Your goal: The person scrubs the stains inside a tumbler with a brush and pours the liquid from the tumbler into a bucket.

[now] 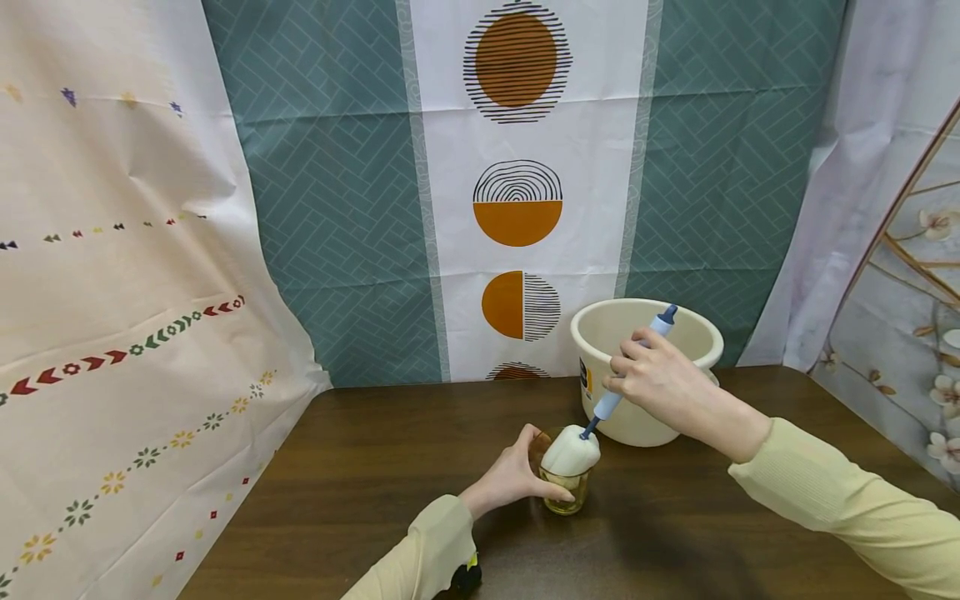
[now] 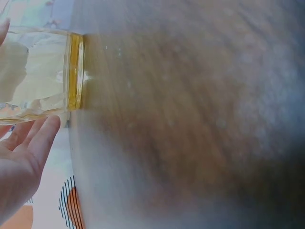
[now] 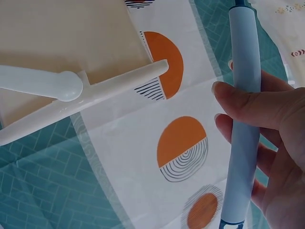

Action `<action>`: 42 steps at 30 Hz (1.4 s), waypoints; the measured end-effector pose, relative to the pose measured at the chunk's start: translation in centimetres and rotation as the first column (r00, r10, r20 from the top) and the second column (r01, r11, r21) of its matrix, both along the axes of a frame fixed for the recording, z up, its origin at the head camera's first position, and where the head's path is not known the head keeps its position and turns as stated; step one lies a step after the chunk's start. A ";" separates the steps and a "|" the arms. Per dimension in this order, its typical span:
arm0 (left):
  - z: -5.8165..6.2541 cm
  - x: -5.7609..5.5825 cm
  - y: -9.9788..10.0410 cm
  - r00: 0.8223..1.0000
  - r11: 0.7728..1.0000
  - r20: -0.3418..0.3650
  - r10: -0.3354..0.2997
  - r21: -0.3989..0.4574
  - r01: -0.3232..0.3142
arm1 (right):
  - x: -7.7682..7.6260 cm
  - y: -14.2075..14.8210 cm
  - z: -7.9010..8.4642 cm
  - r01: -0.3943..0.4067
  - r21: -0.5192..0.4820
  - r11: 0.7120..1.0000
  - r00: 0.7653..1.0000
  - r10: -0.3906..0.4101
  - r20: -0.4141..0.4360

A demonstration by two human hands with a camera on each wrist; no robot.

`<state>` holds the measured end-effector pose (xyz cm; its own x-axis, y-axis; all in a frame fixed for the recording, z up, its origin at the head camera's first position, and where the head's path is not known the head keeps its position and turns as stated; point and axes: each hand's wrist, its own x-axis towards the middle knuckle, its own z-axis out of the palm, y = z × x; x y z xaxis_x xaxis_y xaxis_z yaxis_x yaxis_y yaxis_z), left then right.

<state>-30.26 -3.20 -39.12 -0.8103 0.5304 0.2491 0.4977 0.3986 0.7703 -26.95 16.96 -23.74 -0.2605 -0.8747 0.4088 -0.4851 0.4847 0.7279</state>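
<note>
A white sponge head on a blue-handled cup brush (image 1: 572, 451) sits in the mouth of an amber glass (image 1: 566, 498), part of it above the rim. My left hand (image 1: 512, 475) holds the glass from the left, thumb in front and fingers behind it. In the left wrist view the glass (image 2: 38, 71) appears sideways, its base by the tabletop and fingers close along its side. My right hand (image 1: 663, 382) grips the brush handle, which slants up to the right. The right wrist view has thumb and fingers wrapped round this light-blue handle (image 3: 245, 62).
Behind the right hand stands a cream bucket (image 1: 637, 425) with a white handle (image 3: 33, 83). The brown wooden table (image 1: 360, 467) reaches patterned curtains (image 1: 337, 208) at the back and sides. A small black object (image 1: 467, 579) lies near the left sleeve.
</note>
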 end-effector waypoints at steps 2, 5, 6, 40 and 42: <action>0.0 0.0 0.0 1.000 1.000 0.000 0.002 -0.001 -0.002 | 0.2 -0.1 0.2 -0.021 -0.012 1.000 1.000 0.021 0.013; -0.1 0.0 0.0 1.000 1.000 -0.005 0.005 -0.001 -0.006 | 0.5 -0.2 0.3 -0.014 -0.012 1.000 0.999 0.015 0.047; -0.3 -0.3 0.0 1.000 1.000 -0.006 0.000 0.002 0.000 | 0.5 -0.2 0.3 -0.005 -0.013 1.000 0.998 0.005 0.065; -0.2 -0.1 -0.1 1.000 1.000 0.022 -0.012 0.018 0.012 | -1.2 0.0 -0.6 0.083 -0.035 0.996 0.996 -0.082 0.028; -0.1 0.0 -0.1 1.000 1.000 0.017 -0.006 0.013 0.006 | -1.2 0.0 -0.6 0.089 -0.034 0.995 0.996 -0.088 0.025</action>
<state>-30.29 -3.30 -39.27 -0.8114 0.5319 0.2422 0.4870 0.3861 0.7834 -28.17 16.99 -24.32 -0.3464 -0.8331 0.4312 -0.4561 0.5512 0.6987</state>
